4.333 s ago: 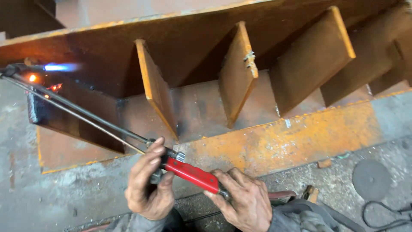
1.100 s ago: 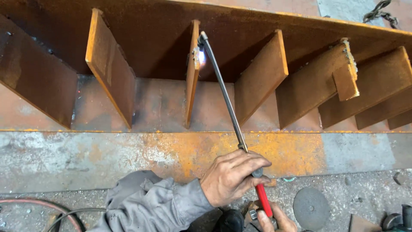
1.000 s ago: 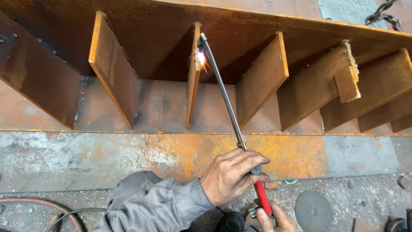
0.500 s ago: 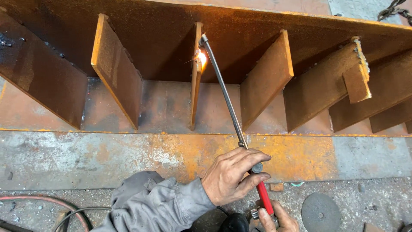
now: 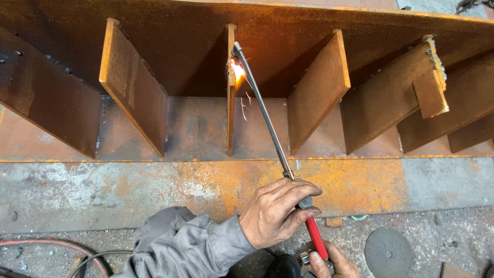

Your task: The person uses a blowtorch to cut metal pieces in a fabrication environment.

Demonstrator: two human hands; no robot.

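Flame on: the cutting torch (image 5: 267,118) runs from its bright tip at about 12 o'clock down to the hands at 6, and the nozzle sits right against the upper edge of the middle rib plate (image 5: 231,92), sparks dropping just beside it. The left hand (image 5: 275,213) is wrapped tight around the tube where it meets the red handle (image 5: 316,239), fingers closed over the top. The right hand (image 5: 329,262) sits lower at 6 o'clock, mostly cut off by the frame edge, clamped on the valve end of the handle (only the knuckles show). To cut well here, I'd judge the tip wants a steady stand-off and a slow, even travel along the rib, the forward hand acting as a pivot. No containers anywhere; the nearest things to bins are the bays between ribs on the rusty beam (image 5: 154,51), and they hold nothing. A grinding disc (image 5: 388,252) lies at 5 o'clock, hoses (image 5: 62,247) at 7.
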